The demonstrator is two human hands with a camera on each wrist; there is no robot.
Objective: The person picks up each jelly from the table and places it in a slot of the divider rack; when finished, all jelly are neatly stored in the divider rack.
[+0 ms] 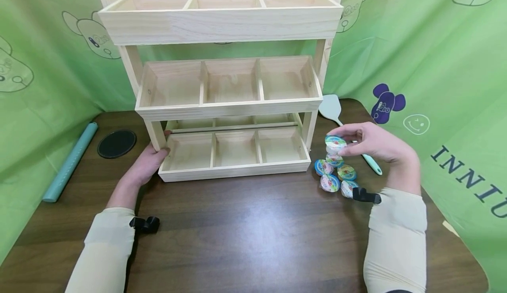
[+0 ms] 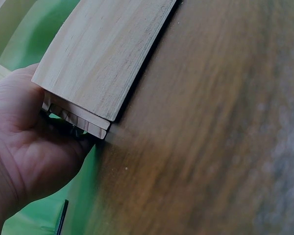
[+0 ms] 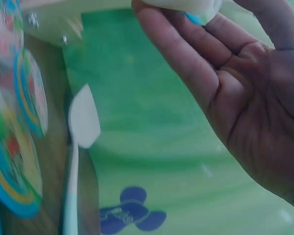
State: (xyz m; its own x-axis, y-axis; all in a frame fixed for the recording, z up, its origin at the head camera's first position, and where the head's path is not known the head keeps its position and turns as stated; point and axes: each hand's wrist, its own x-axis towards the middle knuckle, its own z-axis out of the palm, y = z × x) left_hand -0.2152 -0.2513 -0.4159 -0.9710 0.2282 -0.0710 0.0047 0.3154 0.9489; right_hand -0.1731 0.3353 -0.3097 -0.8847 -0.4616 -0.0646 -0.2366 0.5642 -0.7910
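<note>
My left hand [image 1: 147, 164] grips the wooden rack [image 1: 222, 27] at its lower left | my right hand [image 1: 372, 142] pinches a jelly cup [image 1: 334, 143] right of the rack, near other cups [image 1: 329, 183]

On the table [image 1: 253, 231], the three-tier shelf [image 1: 222, 27] stands at twelve o'clock. From its bottom tray [image 1: 233, 173], a disc [image 1: 116, 144], then a tube [image 1: 71, 163], lie at nine o'clock; small cups [image 1: 330, 183] sit at three, a spatula [image 1: 330, 108] just behind them.
</note>
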